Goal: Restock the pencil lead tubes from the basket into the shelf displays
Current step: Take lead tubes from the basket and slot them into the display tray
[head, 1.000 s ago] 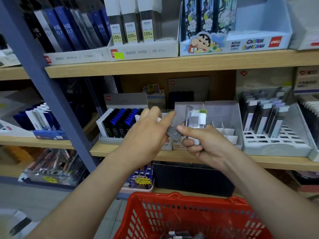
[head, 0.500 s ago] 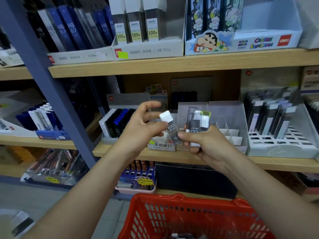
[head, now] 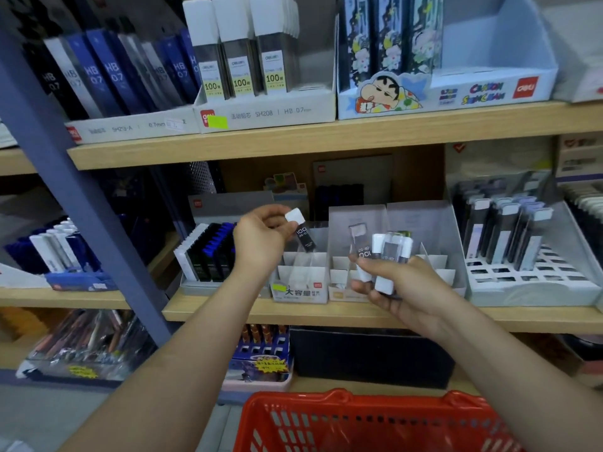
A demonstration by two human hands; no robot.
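The left hand (head: 261, 238) has drawn one lead tube (head: 302, 234) out of the bundle (head: 391, 252) and pinches it, cap toward 11 o'clock, above the divided display (head: 300, 291). The right hand (head: 411, 288), at 3 o'clock, grips the bundle. Insertion is likely next.

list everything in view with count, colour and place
lead tube: one, black with white cap, above the divided box
tube bundle: several, clear and white, right of that tube
divided box: one, white, middle shelf
blue-capped tubes: one row, black, middle shelf left
slotted tray: one, pale grey, middle shelf right
HB packs: many, blue and black, top shelf left
100 tubes: three in front, grey with white caps, top shelf centre
cartoon box: one, pale blue, top shelf right
basket: one, red, bottom front
left hand: pinches the lead tube
right hand: grips the tube bundle
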